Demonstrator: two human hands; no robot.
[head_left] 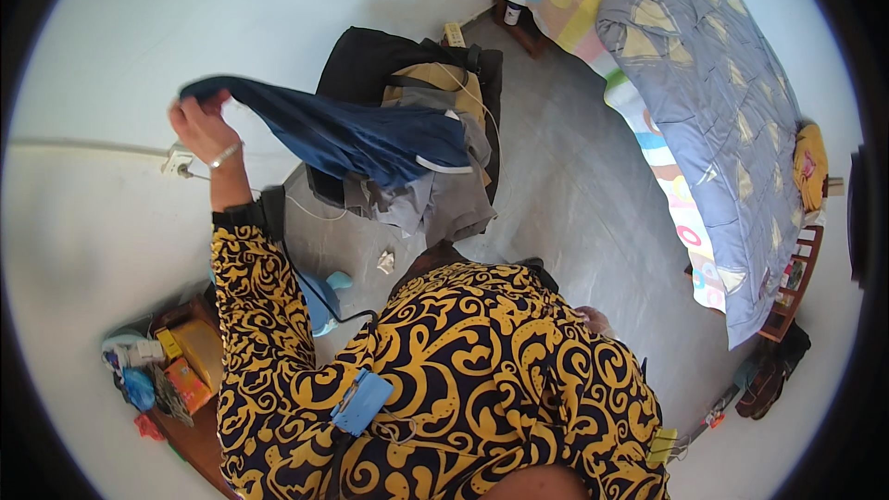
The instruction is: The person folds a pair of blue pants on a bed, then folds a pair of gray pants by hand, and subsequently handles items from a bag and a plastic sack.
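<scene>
My left hand [206, 132] is raised at the left, its fingers closed on one end of a dark blue garment [333, 130] with white trim. From there the cloth stretches to the right and drapes over a pile of grey clothes [454, 199]. Whether it is a shirt or trousers is hard to make out. A tan piece of clothing [444, 83] lies behind, on a black item [356, 60] by the wall, perhaps a case or seat. My right hand [595, 321] shows only in part beside my patterned top, low on the right; its fingers are hidden.
A bed with a grey quilt [699, 102] stands at the right. A white cord [319, 216] runs from a wall socket [178, 161] toward the clothes. Boxes and bags crowd a brown surface [176, 426] at lower left. A crumpled scrap [385, 262] lies on the floor.
</scene>
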